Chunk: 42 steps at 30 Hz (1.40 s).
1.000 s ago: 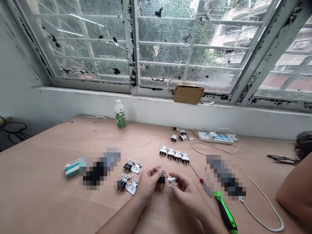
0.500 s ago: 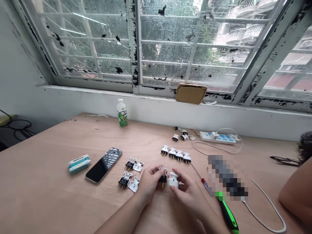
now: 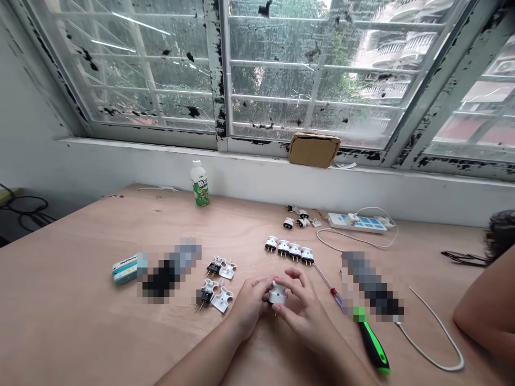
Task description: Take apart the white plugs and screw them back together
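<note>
Between both hands is a small plug (image 3: 277, 295), its white cover over the black pronged part. My left hand (image 3: 251, 303) grips its left side, and its fingertips are partly hidden. My right hand (image 3: 301, 305) pinches the white cover from the right, thumb below and forefinger above. To the left lie two opened plugs, each a black pronged half beside a white cover: the upper cover (image 3: 227, 269) and the lower cover (image 3: 222, 299). Beyond the hands stands a row of several closed white-and-black plugs (image 3: 295, 252), prongs facing me.
A red-tipped screwdriver (image 3: 333, 293) and a green-black handle (image 3: 374, 343) lie right. Further back are a power strip (image 3: 362, 222), loose plugs (image 3: 288, 223) and a bottle (image 3: 200, 185). A blue-white pack (image 3: 126, 269) lies left. Another person's arm (image 3: 485, 308) rests at the right edge.
My right hand has moved left with the white cover, which now sits against the black pronged half in my left hand. Before, the two pieces were apart.
</note>
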Each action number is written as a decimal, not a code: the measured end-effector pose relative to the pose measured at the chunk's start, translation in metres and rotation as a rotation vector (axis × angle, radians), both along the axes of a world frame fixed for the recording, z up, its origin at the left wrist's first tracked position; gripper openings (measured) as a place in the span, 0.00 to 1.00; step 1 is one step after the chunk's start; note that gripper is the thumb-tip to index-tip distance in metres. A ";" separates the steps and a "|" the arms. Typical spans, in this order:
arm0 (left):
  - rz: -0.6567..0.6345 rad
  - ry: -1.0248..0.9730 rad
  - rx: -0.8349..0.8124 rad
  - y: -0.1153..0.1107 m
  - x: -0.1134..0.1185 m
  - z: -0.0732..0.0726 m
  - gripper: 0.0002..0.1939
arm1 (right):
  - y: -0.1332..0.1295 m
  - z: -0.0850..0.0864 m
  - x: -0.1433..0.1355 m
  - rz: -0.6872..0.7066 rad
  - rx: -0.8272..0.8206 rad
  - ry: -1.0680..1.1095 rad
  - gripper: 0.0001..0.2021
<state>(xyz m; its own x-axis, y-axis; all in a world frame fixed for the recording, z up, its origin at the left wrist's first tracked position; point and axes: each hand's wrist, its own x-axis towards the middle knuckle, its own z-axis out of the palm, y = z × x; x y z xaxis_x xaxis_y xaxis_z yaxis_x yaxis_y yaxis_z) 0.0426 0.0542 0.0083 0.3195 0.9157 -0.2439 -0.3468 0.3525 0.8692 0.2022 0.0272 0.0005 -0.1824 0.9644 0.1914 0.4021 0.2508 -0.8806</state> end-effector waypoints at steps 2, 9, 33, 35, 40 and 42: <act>-0.027 -0.035 0.009 -0.001 0.000 0.001 0.14 | 0.002 -0.003 0.000 0.006 -0.009 0.011 0.21; -0.051 -0.138 -0.006 0.001 -0.002 -0.002 0.17 | 0.005 -0.010 0.001 -0.043 0.075 -0.075 0.22; 0.043 0.039 0.019 0.007 -0.002 -0.021 0.21 | 0.015 0.002 0.018 -0.155 0.024 -0.365 0.09; 0.042 0.029 0.014 0.008 -0.003 -0.022 0.21 | 0.014 0.007 0.018 -0.145 0.017 -0.300 0.09; 0.068 0.031 0.028 0.009 -0.004 -0.020 0.21 | 0.007 0.014 0.011 -0.064 0.021 -0.096 0.10; 0.073 0.030 0.031 0.009 -0.004 -0.019 0.21 | 0.006 0.012 0.006 -0.026 0.037 -0.036 0.10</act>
